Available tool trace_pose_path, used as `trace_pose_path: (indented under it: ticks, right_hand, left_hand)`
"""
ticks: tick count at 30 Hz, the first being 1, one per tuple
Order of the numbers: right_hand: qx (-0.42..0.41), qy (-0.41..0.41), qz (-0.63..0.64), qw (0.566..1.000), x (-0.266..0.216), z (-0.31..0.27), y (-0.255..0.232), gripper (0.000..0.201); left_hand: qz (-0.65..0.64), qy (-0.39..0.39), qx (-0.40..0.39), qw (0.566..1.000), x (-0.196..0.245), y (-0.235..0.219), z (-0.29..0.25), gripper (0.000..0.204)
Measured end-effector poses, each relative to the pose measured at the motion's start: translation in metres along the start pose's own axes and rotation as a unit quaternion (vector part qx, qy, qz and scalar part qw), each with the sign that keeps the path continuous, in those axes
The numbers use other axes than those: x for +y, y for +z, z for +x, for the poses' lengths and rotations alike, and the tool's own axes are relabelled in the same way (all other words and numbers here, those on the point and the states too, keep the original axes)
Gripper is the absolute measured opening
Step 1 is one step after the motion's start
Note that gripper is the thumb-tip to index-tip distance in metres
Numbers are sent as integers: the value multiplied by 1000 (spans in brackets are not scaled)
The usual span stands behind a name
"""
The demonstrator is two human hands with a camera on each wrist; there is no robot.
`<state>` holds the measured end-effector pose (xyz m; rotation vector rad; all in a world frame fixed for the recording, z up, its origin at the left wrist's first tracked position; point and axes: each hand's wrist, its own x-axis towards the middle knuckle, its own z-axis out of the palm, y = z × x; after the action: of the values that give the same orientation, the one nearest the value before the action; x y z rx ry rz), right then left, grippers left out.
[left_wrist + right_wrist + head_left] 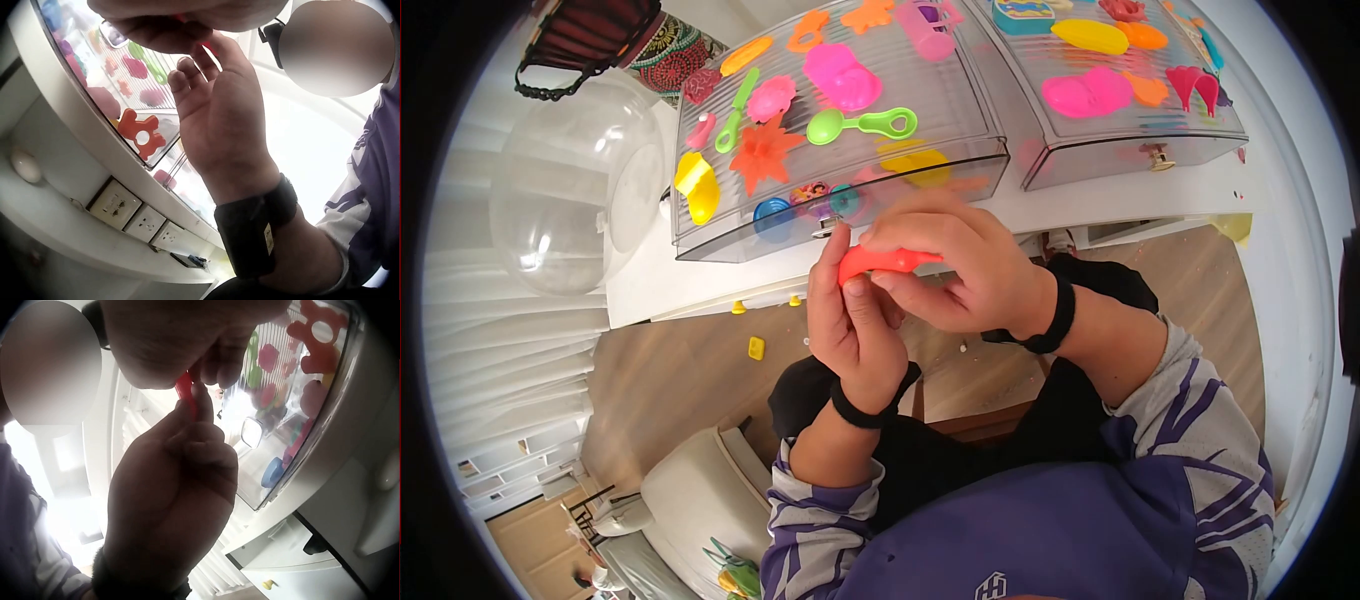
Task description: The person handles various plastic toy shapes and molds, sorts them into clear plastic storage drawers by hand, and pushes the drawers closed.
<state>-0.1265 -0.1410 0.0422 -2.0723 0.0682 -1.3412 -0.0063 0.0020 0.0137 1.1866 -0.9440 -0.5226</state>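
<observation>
A long, smooth red-orange piece, thick at its left end and thin at its right tip, is held between both hands above the table's front edge. My left hand grips the thick end between thumb and fingers. With thumb and fingers, my right hand pinches it toward the thin end. In the right wrist view, the red-orange piece shows between the fingertips of the right hand. Only a bit of red shows past the left hand in the left wrist view.
Two clear plastic drawer boxes stand on the white table, topped with bright toys, among them a green spoon, an orange star shape and a yellow piece. A large transparent ball is at left. Small yellow pieces lie below.
</observation>
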Motion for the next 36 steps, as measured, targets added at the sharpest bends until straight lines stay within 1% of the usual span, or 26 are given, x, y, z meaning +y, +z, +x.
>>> trace_pose_path:
  ticks: [1, 3, 7, 9, 10, 12, 13, 15, 16, 18, 19, 21, 22, 24, 25, 27, 31, 33, 34, 36]
  right_hand:
    - [0, 0, 0, 1000, 0, 1, 0, 41]
    - [2, -19, -5, 1000, 1, 4, -2, 40]
    - [1, -8, -10, 1000, -1, 2, -2, 40]
    - [-6, 5, 12, 1000, 0, 0, -1, 40]
    - [-6, 5, 12, 1000, 0, 0, -1, 40]
    - [-17, 11, 9, 1000, 0, 0, -2, 40]
    - [-17, 11, 9, 1000, 0, 0, -2, 40]
    - [-21, 7, 16, 1000, 0, 0, -2, 43]
    - [-21, 7, 16, 1000, 1, -1, -2, 43]
    - [-18, 12, 28, 999, 2, -4, -1, 45]
    - [-18, 11, 28, 999, 1, -6, -2, 45]
    - [-41, 92, 90, 991, -1, -9, -3, 47]
    - [-41, 92, 90, 991, -1, -9, -3, 47]
    - [-15, 78, 134, 988, 1, -7, -1, 48]
    - [-15, 78, 134, 988, 1, -6, -3, 48]
    - [-48, 56, 143, 987, 1, -5, -7, 48]
    - [-40, 34, 146, 988, 5, -10, -5, 48]
    - [-44, 37, 128, 990, 5, -12, -6, 47]
    - [-44, 37, 128, 990, 5, -12, -6, 47]
    - [-32, 51, 108, 992, 3, -12, -7, 47]
  left_hand:
    - [0, 0, 0, 1000, -1, 3, 0, 52]
    - [22, 7, 72, 997, -2, 10, 0, 44]
    - [32, 6, 73, 997, -4, 9, 2, 40]
    - [63, 44, 85, 993, -8, 9, 3, 36]
    - [63, 44, 85, 993, -7, 8, 3, 36]
    - [15, 11, 69, 997, -3, 7, 1, 31]
    - [15, 11, 69, 997, -5, 4, -1, 31]
    - [61, 16, 28, 998, -11, -3, -5, 28]
    - [62, 16, 28, 998, -10, -1, -4, 28]
    - [53, 54, 37, 996, -8, 5, -2, 38]
    - [53, 54, 37, 996, -8, 4, 0, 38]
    - [84, 107, -13, 991, -8, 0, 3, 52]
    - [84, 107, -13, 991, -7, 1, 3, 52]
    - [87, 128, -19, 988, -6, 3, 3, 61]
    - [87, 128, -19, 988, -4, 3, 5, 61]
    - [87, 155, -67, 982, 0, 1, 8, 62]
    - [93, 152, -79, 981, -2, 0, 5, 63]
    - [101, 147, -50, 983, -2, 3, 5, 57]
    - [101, 147, -50, 983, -3, 3, 5, 57]
    - [38, 129, -40, 990, -6, 1, 3, 36]
